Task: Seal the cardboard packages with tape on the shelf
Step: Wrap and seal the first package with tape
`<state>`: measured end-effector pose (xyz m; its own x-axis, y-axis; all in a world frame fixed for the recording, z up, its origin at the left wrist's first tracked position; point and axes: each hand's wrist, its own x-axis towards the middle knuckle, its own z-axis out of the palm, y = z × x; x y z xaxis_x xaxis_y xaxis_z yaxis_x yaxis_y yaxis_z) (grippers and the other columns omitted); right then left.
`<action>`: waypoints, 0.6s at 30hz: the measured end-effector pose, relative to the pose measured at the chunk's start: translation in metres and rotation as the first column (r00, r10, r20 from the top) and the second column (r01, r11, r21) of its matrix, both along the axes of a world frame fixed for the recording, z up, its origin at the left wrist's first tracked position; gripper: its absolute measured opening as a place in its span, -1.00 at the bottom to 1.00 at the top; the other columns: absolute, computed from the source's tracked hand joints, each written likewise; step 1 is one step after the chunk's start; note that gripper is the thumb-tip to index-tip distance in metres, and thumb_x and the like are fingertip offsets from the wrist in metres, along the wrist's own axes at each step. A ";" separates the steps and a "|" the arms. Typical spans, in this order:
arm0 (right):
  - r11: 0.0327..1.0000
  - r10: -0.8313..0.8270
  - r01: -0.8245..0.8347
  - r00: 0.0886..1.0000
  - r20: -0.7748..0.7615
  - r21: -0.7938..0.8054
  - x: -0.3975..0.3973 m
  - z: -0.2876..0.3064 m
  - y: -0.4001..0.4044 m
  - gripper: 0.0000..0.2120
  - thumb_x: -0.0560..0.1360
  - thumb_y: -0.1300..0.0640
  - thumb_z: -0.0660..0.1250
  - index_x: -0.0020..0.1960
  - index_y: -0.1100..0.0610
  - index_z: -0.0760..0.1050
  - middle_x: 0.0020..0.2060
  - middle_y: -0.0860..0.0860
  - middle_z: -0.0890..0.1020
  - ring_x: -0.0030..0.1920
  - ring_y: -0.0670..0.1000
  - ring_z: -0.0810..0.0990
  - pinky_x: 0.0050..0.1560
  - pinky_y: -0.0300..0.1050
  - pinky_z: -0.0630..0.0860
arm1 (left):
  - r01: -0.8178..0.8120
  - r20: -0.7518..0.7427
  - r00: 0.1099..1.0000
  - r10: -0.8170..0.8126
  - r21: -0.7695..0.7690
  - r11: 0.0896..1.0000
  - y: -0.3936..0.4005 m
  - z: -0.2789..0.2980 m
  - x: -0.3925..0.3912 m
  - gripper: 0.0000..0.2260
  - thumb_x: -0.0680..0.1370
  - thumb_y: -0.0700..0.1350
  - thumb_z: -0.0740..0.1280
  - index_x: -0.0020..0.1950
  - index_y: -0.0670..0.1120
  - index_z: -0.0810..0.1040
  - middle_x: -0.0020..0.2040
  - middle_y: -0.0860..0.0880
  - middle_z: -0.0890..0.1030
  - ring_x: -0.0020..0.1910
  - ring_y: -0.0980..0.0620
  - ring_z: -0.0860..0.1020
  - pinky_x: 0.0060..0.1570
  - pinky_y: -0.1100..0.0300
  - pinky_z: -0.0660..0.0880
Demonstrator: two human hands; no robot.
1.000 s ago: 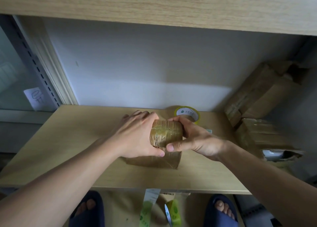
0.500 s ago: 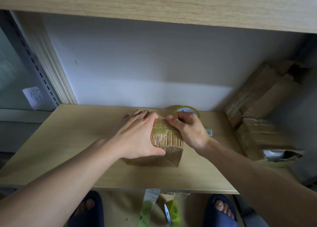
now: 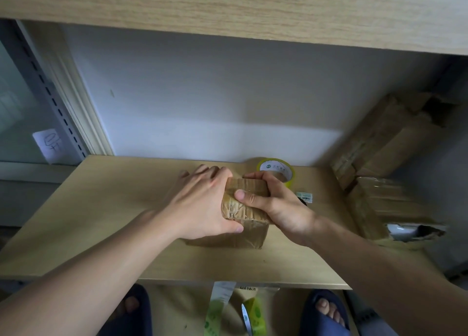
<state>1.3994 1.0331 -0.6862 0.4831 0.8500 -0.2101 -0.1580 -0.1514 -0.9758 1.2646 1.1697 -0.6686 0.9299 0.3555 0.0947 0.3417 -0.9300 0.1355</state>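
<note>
A small cardboard package (image 3: 240, 210), wrapped in glossy tape, stands on the wooden shelf (image 3: 101, 209) near its middle. My left hand (image 3: 202, 204) covers the package's left side, fingers over the top and thumb hooked on the front edge. My right hand (image 3: 273, 204) grips its right side, thumb pressed on the taped top face. Just behind my right hand stands a roll of tape (image 3: 277, 169) with a yellow-green rim, partly hidden by the fingers.
Taped cardboard packages (image 3: 385, 143) are stacked at the shelf's right end, one torn open (image 3: 415, 230). A small label (image 3: 305, 197) lies beside my right hand. An upper shelf board (image 3: 228, 8) overhangs. Below the front edge are my slippered feet and more tape (image 3: 250, 315).
My right hand slid from the package's far top corner back along its right side, and its thumb now presses on the top. The left hand and the package stayed put.
</note>
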 end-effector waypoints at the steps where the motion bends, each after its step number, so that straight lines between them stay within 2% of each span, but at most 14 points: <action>1: 1.000 0.012 -0.012 1.000 -0.002 0.000 0.002 -0.001 -0.001 -0.37 0.32 0.06 0.65 0.30 0.08 0.47 0.07 0.02 0.69 0.03 -0.02 0.72 0.03 -0.09 0.66 | 0.002 -0.002 1.000 -0.002 -0.001 1.000 0.000 0.000 0.000 -0.24 0.25 0.48 0.42 0.27 0.09 0.30 0.21 0.09 0.49 0.25 0.02 0.41 0.26 -0.05 0.38; 3: 0.998 0.055 -0.055 0.998 0.014 0.010 0.006 -0.002 -0.004 -0.35 0.30 0.11 0.67 0.30 0.08 0.48 0.10 0.05 0.69 0.11 0.03 0.71 0.09 -0.04 0.65 | 0.005 -0.001 1.000 -0.005 0.002 1.000 0.000 -0.001 -0.001 -0.23 0.25 0.48 0.42 0.27 0.09 0.30 0.20 0.09 0.50 0.24 0.02 0.43 0.26 -0.06 0.39; 5: 0.994 0.106 -0.107 0.994 0.024 0.027 0.009 -0.003 -0.008 -0.39 0.32 0.14 0.60 0.31 0.11 0.47 0.10 0.06 0.69 0.14 0.07 0.70 0.10 -0.03 0.65 | 0.007 0.004 1.000 -0.007 0.011 1.000 0.000 -0.001 -0.001 -0.24 0.23 0.49 0.41 0.25 0.11 0.30 0.18 0.10 0.50 0.22 0.02 0.44 0.23 -0.05 0.40; 8: 0.993 0.115 -0.117 0.992 0.048 0.034 0.009 -0.001 -0.010 -0.54 0.40 0.12 0.55 0.24 0.15 0.51 -0.03 0.02 0.69 0.00 0.01 0.72 -0.07 -0.13 0.63 | 0.008 0.006 1.000 -0.008 0.011 1.000 0.001 -0.001 0.000 -0.24 0.22 0.49 0.41 0.23 0.10 0.32 0.18 0.11 0.51 0.21 0.02 0.45 0.20 -0.02 0.40; 10: 0.996 0.063 -0.066 0.997 0.046 0.052 0.005 -0.001 -0.008 -0.69 0.51 0.18 0.52 0.20 0.20 0.54 -0.11 0.02 0.69 -0.10 -0.03 0.71 -0.18 -0.19 0.60 | 0.009 0.008 1.000 -0.008 -0.003 1.000 0.003 -0.001 0.001 -0.23 0.22 0.49 0.42 0.24 0.10 0.33 0.19 0.11 0.52 0.22 0.01 0.46 0.19 -0.02 0.39; 12: 0.997 0.017 -0.021 0.998 0.054 0.072 0.003 -0.001 -0.005 -0.77 0.55 0.21 0.46 0.17 0.26 0.57 -0.13 0.07 0.68 -0.13 0.00 0.69 -0.21 -0.18 0.59 | 0.011 0.008 1.000 -0.011 0.000 1.000 0.004 -0.001 0.000 -0.23 0.22 0.49 0.42 0.25 0.09 0.33 0.19 0.11 0.52 0.23 0.01 0.46 0.21 -0.02 0.39; 15: 0.995 -0.018 0.010 0.996 0.085 0.097 0.003 -0.004 -0.002 -0.75 0.50 0.17 0.51 0.11 0.28 0.60 -0.13 0.13 0.67 -0.12 0.06 0.67 -0.17 -0.14 0.60 | 0.010 0.005 1.000 -0.011 0.007 1.000 0.002 -0.001 -0.001 -0.23 0.24 0.49 0.43 0.27 0.09 0.33 0.20 0.11 0.50 0.24 0.02 0.45 0.24 -0.04 0.38; 18: 0.996 -0.038 0.030 0.994 0.100 0.083 0.004 -0.001 -0.001 -0.88 0.54 0.20 0.49 0.01 0.24 0.63 -0.22 0.08 0.66 -0.20 0.02 0.65 -0.27 -0.20 0.55 | 0.007 0.015 1.000 -0.007 0.011 1.000 0.000 -0.001 -0.001 -0.21 0.23 0.49 0.43 0.29 0.09 0.33 0.21 0.11 0.51 0.25 0.02 0.45 0.24 -0.03 0.37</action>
